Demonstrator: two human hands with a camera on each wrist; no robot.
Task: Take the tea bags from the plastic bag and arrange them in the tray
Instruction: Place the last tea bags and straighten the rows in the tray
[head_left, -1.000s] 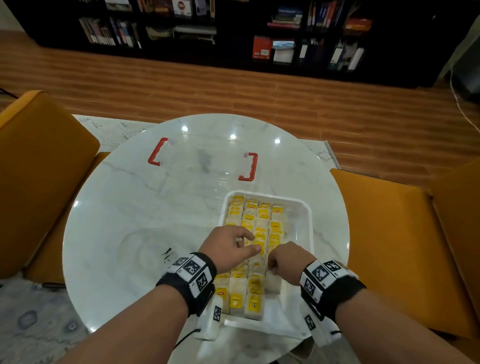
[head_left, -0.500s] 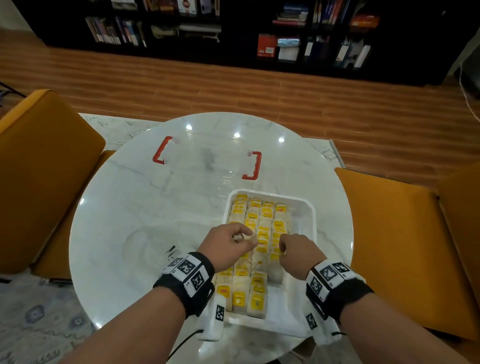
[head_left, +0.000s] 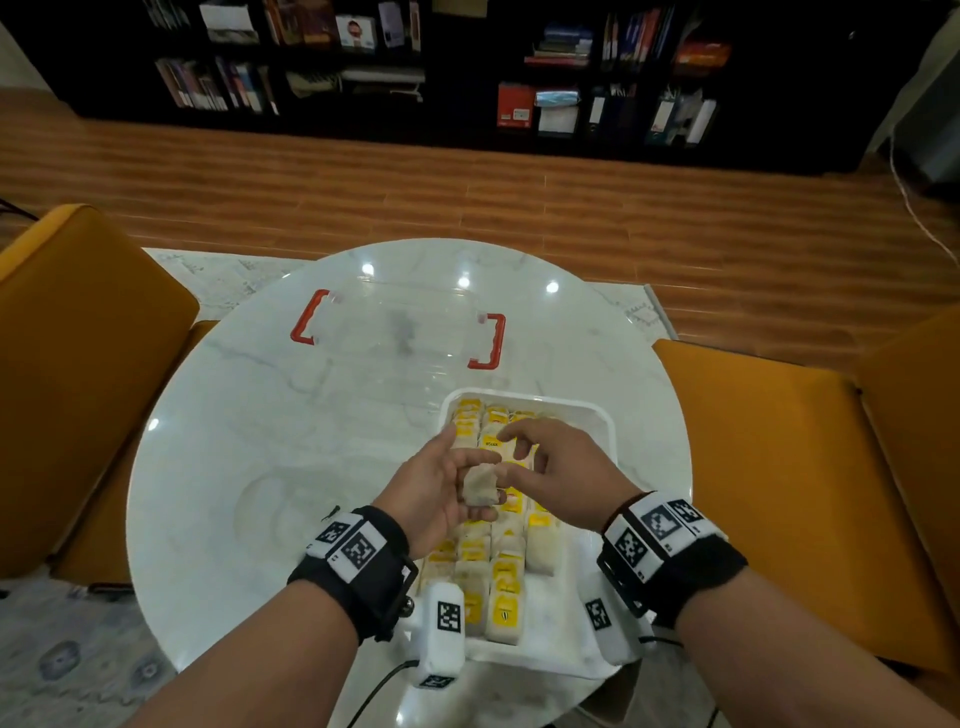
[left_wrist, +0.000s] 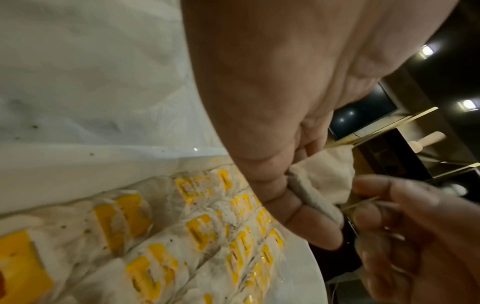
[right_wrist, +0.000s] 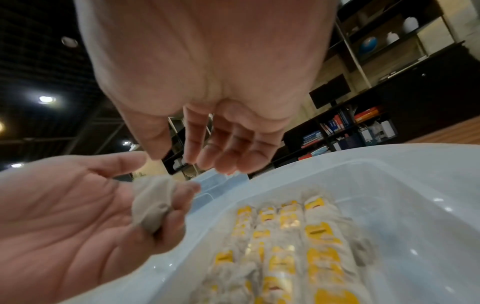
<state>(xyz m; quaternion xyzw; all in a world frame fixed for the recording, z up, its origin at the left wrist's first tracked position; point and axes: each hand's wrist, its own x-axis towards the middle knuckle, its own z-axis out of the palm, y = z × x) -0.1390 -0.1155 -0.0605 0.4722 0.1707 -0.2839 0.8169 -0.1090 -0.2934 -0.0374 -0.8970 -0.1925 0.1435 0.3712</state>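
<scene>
Over the tray (head_left: 605, 423) on the round table (head_left: 249, 426): one loose tea bag (head_left: 479, 486), pinched by curled left hand (head_left: 439, 488) fingers. Right hand (head_left: 561, 473) is beside it, fingers loosely curled, holding nothing. Three rows of yellow-tagged tea bags (head_left: 506, 582) visible in tray, count unclear. Half a second ago both hands were down among rows; now raised.

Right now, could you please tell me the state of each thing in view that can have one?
Left hand: palm up, fingers curled round a tea bag.
Tea bag: crumpled, held above the tray.
Right hand: loosely open beside it, holding nothing.
Tray: uncovered, rows of tea bags inside.
Clear lid: off, flat on the table.
</scene>
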